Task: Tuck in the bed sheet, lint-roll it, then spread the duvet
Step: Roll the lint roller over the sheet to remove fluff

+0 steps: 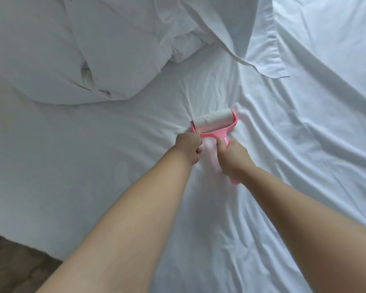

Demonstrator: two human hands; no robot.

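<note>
A pink lint roller [212, 121] with a white sticky drum lies pressed on the wrinkled white bed sheet [283, 144] in the middle of the bed. My right hand [234, 158] grips its pink handle, thumb along the top; the handle's end sticks out below my wrist. My left hand [189, 146] is curled at the left end of the roller's frame, its fingers hidden underneath. The white duvet [82, 49] is bunched up at the far left of the bed.
A flat white fabric edge [262, 39], like a pillowcase or folded sheet, overlaps the bed at the top centre. The mattress edge and wooden floor [15, 265] show at the lower left.
</note>
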